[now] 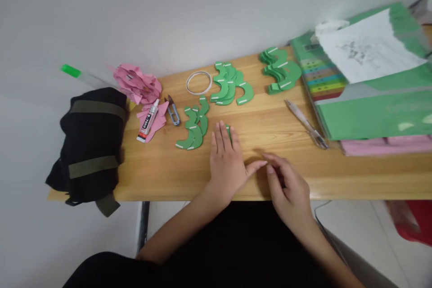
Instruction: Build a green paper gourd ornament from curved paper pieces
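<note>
A plain, pale wall [168, 4] fills the upper half of the frame, evenly lit. Below it a light wooden desk [337, 175] runs across the middle on a dark leg [145, 225]. Pale floor [364, 220] shows at lower right.

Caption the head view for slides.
Left hand flat over a green piece, right hand beside it, on a wooden table.

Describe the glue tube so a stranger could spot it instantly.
On the wooden table, find the black bag at left. Just right of it, on pink paper scraps, lies the glue tube: the only white tube, slanted, left of the blue-handled snips.
</note>
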A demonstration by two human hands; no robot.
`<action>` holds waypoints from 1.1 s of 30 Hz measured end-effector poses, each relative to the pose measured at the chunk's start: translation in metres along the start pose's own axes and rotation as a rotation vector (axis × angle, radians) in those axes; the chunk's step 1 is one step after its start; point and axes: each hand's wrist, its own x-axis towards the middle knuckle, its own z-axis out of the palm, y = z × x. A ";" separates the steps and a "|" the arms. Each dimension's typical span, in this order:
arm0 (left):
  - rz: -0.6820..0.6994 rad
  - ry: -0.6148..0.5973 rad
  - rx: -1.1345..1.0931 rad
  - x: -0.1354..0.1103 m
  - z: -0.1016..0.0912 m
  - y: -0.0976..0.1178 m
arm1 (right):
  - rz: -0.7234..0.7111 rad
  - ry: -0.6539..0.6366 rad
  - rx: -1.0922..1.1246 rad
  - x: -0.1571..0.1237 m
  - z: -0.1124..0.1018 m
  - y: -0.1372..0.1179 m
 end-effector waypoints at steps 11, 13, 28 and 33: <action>-0.017 0.347 -0.366 -0.012 -0.004 -0.062 | -0.068 -0.085 -0.034 -0.004 -0.007 0.002; 0.048 0.302 -0.336 -0.011 -0.012 -0.070 | -0.196 -0.166 -0.209 -0.008 -0.003 -0.006; 0.114 0.091 -0.048 0.008 0.006 -0.034 | -0.329 -0.444 -0.767 -0.008 0.021 -0.027; 0.123 0.195 -0.079 0.008 0.015 -0.034 | -0.198 -0.391 -0.575 0.035 -0.010 -0.014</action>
